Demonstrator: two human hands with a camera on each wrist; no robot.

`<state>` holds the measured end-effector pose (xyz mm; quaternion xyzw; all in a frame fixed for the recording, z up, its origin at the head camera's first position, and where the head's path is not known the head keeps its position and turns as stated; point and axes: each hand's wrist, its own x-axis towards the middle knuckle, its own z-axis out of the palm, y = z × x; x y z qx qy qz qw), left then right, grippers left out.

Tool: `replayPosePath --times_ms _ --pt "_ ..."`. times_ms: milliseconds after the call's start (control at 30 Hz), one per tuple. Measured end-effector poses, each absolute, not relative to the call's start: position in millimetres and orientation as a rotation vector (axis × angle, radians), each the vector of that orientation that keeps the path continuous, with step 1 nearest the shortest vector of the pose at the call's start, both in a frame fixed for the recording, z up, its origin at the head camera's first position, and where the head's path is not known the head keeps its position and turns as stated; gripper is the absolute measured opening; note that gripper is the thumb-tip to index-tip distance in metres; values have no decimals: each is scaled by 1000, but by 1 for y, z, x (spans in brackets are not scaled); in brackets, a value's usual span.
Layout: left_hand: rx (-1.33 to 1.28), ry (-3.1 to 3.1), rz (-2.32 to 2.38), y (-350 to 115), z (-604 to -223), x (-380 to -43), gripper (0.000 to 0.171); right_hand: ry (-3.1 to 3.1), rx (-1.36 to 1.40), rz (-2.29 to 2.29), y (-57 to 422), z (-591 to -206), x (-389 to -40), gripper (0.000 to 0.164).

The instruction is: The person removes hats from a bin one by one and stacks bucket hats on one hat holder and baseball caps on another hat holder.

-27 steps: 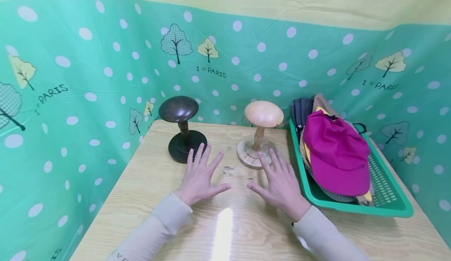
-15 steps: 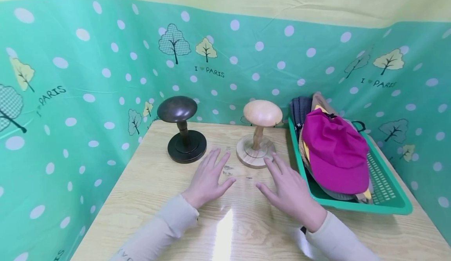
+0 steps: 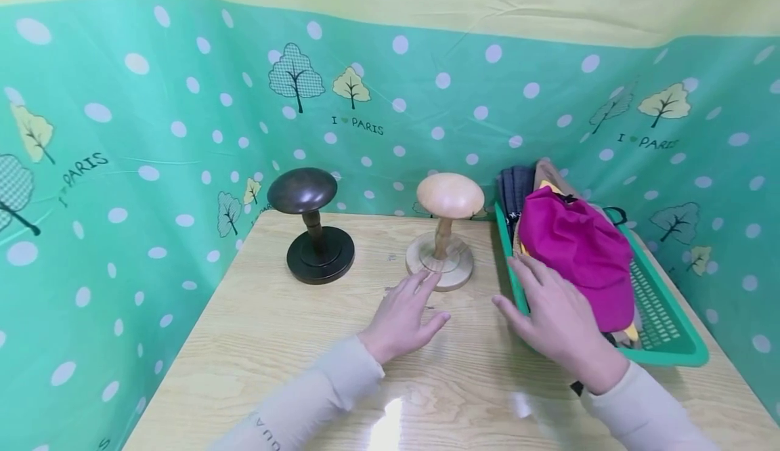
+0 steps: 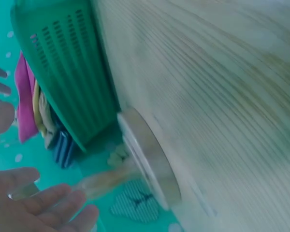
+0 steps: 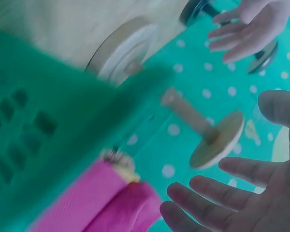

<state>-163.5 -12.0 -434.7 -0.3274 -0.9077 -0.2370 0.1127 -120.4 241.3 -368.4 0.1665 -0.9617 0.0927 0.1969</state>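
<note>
My right hand [image 3: 557, 319], fingers spread and holding nothing, hovers at the near left side of the green basket [image 3: 673, 356]. A magenta cap [image 3: 575, 248] tops the pile of hats in that basket. In front of the pale wooden hat stand [image 3: 451, 196] is my left hand [image 3: 402, 319], its fingers straight and its grip free of anything; its fingertips overlap the stand's base in the head view. Farther left stands a dark hat stand [image 3: 302, 191] with a round black base. The right wrist view shows the right hand's loose fingers [image 5: 203, 193] near the magenta cloth.
Under everything is a light wood table [image 3: 244, 342]. A green dotted curtain [image 3: 378, 85] walls in the back and sides. Dark blue, tan and yellow hats peek out beneath the magenta cap.
Both hands have moved right. The right hand has gone from before the pale stand to the basket's edge, and the left from the dark stand to the pale one.
</note>
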Motion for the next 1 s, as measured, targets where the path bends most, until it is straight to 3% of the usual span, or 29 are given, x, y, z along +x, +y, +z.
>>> replayPosePath --times_ms 533,1000 --pt "-986 -2830 -1014 66 -432 -154 62 -2754 328 177 305 -345 -143 53" --pt "-710 -2778 -1708 109 -434 -153 52 -2903 64 243 357 -334 -169 68"
